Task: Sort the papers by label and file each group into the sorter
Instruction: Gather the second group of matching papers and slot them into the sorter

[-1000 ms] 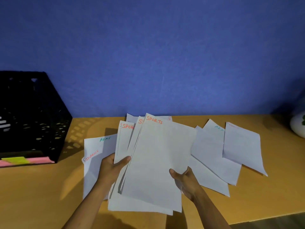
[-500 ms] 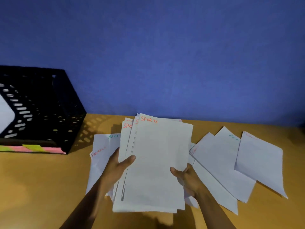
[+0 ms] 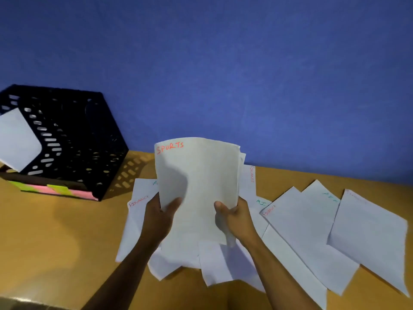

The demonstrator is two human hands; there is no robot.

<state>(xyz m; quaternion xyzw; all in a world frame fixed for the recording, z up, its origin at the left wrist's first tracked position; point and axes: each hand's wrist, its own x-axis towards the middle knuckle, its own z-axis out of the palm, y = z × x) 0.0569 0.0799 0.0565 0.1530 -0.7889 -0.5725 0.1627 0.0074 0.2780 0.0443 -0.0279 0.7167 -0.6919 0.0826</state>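
Note:
I hold a squared-up stack of white sheets labelled SPORTS [image 3: 199, 186] upright above the table. My left hand [image 3: 159, 217] grips its lower left edge and my right hand [image 3: 234, 217] grips its lower right edge. Under and around it lie loose white papers: one marked FINANCE [image 3: 136, 211] at the left, another FINANCE sheet [image 3: 297, 231] at the right, and one with green lettering [image 3: 324, 198]. The black perforated sorter [image 3: 73, 144] stands at the back left with a white sheet [image 3: 17, 139] in it.
Pink and green sticky labels [image 3: 55, 190] run along the sorter's base. A further white sheet [image 3: 368, 238] lies at the far right. The wooden table [image 3: 55, 242] meets a blue wall behind. Bare wood shows in front of the sorter.
Both hands have lifted the SPORTS sheets off the table, tilted them upright and squared them into one stack. The view has swung left, so more of the sorter shows.

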